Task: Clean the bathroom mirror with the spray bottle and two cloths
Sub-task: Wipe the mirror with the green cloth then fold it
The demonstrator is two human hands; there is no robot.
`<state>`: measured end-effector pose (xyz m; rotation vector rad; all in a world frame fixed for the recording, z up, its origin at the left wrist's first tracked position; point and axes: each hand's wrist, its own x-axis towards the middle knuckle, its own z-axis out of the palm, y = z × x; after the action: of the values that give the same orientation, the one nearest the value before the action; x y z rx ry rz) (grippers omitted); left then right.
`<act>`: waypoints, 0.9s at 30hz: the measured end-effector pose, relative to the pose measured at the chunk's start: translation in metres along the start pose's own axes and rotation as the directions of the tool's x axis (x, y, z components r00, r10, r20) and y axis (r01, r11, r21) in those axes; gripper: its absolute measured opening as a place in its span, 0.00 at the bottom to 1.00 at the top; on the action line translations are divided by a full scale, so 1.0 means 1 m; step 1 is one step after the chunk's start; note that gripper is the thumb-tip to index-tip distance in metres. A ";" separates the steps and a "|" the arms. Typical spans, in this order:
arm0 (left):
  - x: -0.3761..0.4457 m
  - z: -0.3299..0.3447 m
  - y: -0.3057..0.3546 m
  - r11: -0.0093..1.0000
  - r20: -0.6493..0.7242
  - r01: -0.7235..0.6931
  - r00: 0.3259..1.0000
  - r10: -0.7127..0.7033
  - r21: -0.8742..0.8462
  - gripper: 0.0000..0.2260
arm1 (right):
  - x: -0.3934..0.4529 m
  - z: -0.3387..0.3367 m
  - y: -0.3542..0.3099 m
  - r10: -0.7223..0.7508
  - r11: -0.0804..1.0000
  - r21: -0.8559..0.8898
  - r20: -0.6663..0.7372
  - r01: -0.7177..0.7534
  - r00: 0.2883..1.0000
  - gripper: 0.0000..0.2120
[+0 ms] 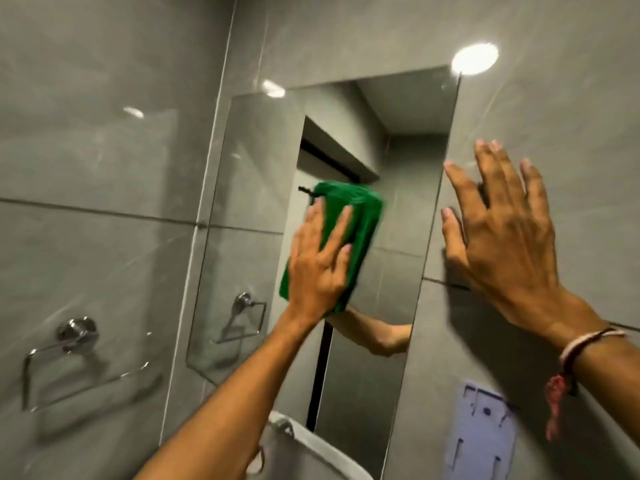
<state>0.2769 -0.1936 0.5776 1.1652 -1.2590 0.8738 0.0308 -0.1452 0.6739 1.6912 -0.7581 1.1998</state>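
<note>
- The left hand (317,268) presses flat, fingers spread, on a folded green cloth (349,233), its grip pinning rather than clamping.
- Beneath it, the mirror (391,278): stiff, slick, breakable.
- The cloth looks soft, light; palm pressure suits.
- The right hand (502,233) lies open and empty on the tiled wall (571,140) beside.

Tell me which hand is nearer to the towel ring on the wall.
Left. The left hand presses the green cloth on the mirror, right of the towel ring; the right hand is farther right, at the wall.

grey tiled wall (104,150) carries mirror (398,220), chrome towel ring (74,358).
</note>
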 end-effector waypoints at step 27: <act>-0.008 0.019 0.112 0.994 -0.042 0.089 0.995 -0.091 -0.062 0.26 | -0.026 -0.027 0.040 0.056 0.998 0.003 -0.009 -0.056 0.998 0.29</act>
<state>0.1633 -0.1855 0.5873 1.1402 -1.1797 0.7860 -0.0235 -0.1371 0.6654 1.6755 -0.8035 1.2460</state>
